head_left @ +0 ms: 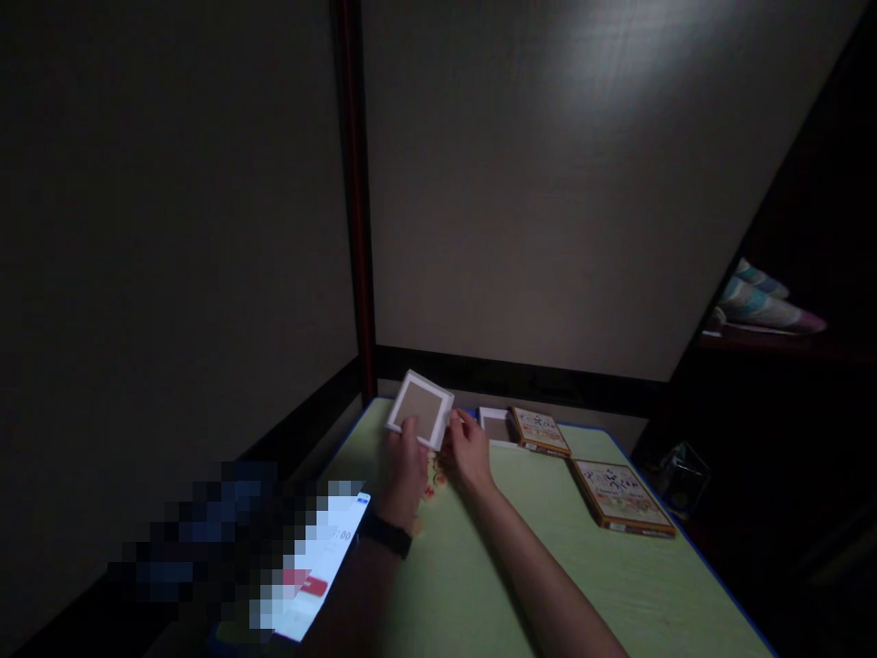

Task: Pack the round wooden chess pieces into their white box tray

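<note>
My left hand (407, 457) grips a shallow white cardboard box (421, 408), thumb over its near rim. The box is tilted up above the table, and its brownish inside faces me. Close against its right edge is my right hand (470, 448), with fingers curled together. Whether they pinch the rim or a small piece is hidden. Below and between both hands, several small yellowish pieces with red marks (431, 480) lie on the green table (548, 557), partly covered by my hands.
Behind my right hand sits another open white box (497, 427), with a printed box or lid (541, 431) against its right side. A larger printed box (622, 495) lies further right. A lit phone (325, 557) is at the left. Walls (513, 201) stand close behind the table.
</note>
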A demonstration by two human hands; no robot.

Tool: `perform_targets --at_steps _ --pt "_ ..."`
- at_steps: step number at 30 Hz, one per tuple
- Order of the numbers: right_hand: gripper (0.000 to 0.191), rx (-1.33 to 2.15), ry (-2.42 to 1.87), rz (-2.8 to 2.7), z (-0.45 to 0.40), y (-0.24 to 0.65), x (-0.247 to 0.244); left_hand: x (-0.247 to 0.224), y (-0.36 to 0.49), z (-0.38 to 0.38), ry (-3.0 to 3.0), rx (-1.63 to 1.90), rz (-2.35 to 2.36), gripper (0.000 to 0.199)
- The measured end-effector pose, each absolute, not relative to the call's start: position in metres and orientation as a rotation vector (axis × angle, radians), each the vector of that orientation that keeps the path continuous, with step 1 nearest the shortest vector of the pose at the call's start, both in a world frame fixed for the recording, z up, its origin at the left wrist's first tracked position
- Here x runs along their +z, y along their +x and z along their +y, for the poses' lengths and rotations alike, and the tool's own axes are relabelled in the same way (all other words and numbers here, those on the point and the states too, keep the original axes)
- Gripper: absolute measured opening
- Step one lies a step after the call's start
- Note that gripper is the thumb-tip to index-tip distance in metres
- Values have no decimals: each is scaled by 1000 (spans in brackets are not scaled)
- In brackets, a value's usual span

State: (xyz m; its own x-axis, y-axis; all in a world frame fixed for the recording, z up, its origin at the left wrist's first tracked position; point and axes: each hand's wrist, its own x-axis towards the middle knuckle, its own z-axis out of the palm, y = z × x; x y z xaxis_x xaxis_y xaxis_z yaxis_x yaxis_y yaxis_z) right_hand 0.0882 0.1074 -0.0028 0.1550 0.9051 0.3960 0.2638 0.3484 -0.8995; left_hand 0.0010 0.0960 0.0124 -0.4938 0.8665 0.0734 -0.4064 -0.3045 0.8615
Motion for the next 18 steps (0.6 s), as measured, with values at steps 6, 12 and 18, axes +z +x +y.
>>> perform_targets --at_steps 6,12,18 --pt "45 391 -1330 -1485 71 156 15 19 26 68 1058 1535 865 48" --pt "34 140 -1848 -1934 28 249 9 23 -14 14 1971 1301 1448 32" --pt "32 -32 -2122 -2086 1 264 4 -1 -36 -27 2129 553 1908 30"
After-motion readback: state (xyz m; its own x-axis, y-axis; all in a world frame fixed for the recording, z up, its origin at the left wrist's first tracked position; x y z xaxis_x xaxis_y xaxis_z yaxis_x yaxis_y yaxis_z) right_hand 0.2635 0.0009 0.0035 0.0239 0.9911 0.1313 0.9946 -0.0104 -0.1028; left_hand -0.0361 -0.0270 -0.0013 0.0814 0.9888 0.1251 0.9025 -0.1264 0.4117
